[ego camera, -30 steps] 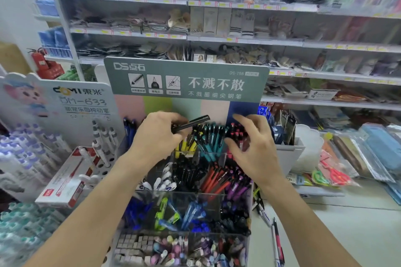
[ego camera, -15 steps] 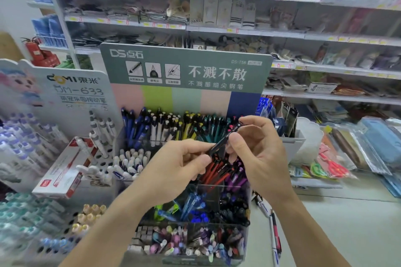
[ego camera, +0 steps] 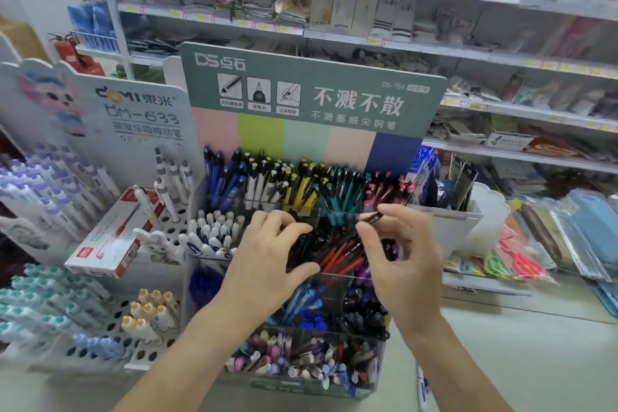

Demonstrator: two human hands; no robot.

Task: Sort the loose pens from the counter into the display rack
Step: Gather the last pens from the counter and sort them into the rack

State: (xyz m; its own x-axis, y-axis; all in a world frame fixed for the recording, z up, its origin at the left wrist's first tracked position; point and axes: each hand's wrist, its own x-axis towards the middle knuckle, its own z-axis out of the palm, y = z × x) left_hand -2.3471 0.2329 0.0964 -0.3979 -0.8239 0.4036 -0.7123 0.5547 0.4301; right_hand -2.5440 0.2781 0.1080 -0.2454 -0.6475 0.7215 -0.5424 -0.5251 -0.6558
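Two hands hover over the display rack [ego camera: 381, 378]. The right hand [ego camera: 406, 264] pinches one dark pen [ego camera: 374, 218]; the left hand [ego camera: 267, 264] has loosely curled fingers, holding nothing. One loose pen [ego camera: 422, 388] lies on the counter [ego camera: 535, 354] right of the rack.

Two hands: left hand [ego camera: 267, 264], right hand [ego camera: 401, 261], both mid-frame. One dark pen [ego camera: 374, 218] in the right hand's fingertips. One clear tiered display rack [ego camera: 337, 278] at centre, four tiers visible; pens inside too many to count. One green header sign [ego camera: 311, 90] above it. One white sign [ego camera: 133, 110] at left. One red-and-white box [ego camera: 113, 237] at left. One pen on counter [ego camera: 422, 388], bottom right.
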